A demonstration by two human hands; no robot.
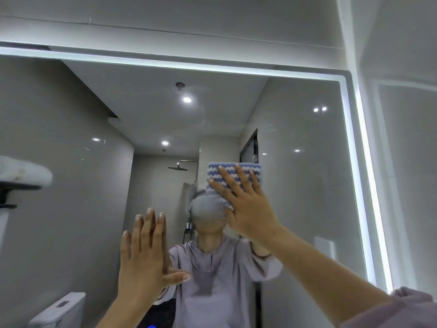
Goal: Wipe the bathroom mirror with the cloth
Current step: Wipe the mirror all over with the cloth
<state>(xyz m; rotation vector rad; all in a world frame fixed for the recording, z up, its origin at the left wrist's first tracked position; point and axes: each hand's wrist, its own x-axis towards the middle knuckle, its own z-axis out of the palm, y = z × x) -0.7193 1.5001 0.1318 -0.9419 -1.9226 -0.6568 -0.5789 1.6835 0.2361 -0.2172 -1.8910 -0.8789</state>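
- Right hand [246,204] lay flat with fingers spread and straight, pressing the blue-and-white striped cloth [236,176] against the mirror [307,162], right of centre.
- Left hand [144,254] was raised with straight fingers together and thumb out, palm toward the glass and holding nothing; contact with the glass could not be determined.
- Lit strip [361,162] bordered the mirror's top and right edges.
- Reflection showed a shower head [177,168] and a toilet cistern [59,308].

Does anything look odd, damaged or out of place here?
Faint smeary streaks show on the mirror above the cloth. In the reflection, a dark gap sits where ceiling meets wall, like a lifted panel.
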